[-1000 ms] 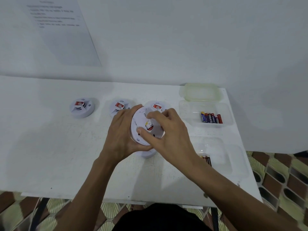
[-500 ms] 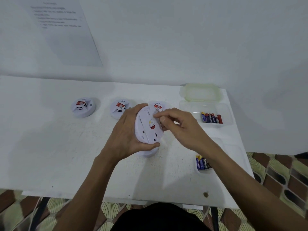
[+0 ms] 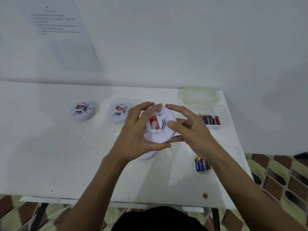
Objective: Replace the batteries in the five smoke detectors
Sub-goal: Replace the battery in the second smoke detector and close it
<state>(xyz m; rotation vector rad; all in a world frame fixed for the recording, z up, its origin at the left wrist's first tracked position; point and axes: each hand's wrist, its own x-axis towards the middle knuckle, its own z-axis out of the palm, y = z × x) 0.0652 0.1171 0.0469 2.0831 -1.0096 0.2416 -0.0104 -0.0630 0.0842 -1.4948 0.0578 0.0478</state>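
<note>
— Two lots of batteries on show; which sits nearest you?

— The near batteries (image 3: 202, 164), in a clear tray just beside my right forearm, parked close for easy reach, I'd judge. Next comes a spare detector (image 3: 148, 156) lying on the table (image 3: 66, 164), half hidden under my hands.

— And the one in play?

— The held detector (image 3: 160, 129) is up off the table, red label facing me. My left hand (image 3: 133, 130) wraps it, fingers arched over the top rim and thumb hooked under the bottom edge. My right hand (image 3: 191, 130) cups the other side, thumb tip on the face and fingers curled behind. Opposed grips like that suit twisting it on its base, I reckon.

— Beyond?

— The far batteries (image 3: 210, 120) lie in another tray past my right hand. The middle detector (image 3: 119, 112) and the end detector (image 3: 82, 111) line up to the left. A clear lid (image 3: 198, 95) sits at the back edge, with a printed sheet (image 3: 63, 35) on the wall.
</note>
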